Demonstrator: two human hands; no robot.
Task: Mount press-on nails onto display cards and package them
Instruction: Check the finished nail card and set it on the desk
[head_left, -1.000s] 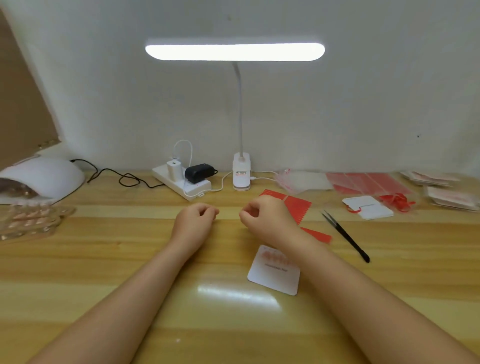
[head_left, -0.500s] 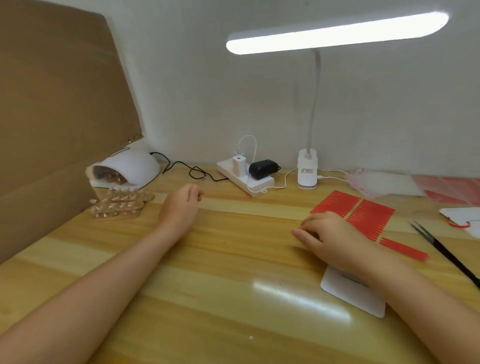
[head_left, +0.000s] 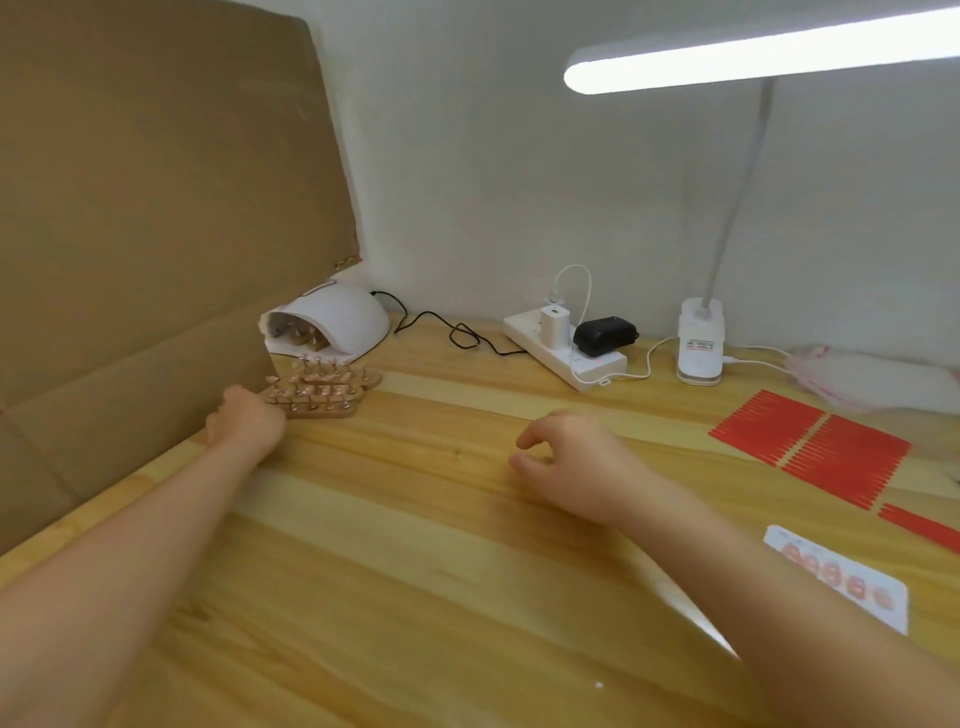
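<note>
Wooden nail stands (head_left: 322, 391) touching left grip (head_left: 244, 423)

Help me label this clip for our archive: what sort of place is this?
Probably a small nail-craft workbench at home or in a workshop: a nail-curing lamp, wooden strips of mounted nails, and a display card holding nails, all on a wooden table.

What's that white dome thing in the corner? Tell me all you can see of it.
The dome is a smooth white shell, plastic by its look, sitting on the table by the cardboard and wall. Its open mouth faces left and shows small tan stands inside. A black cord trails from its back. No hand touches it.
</note>
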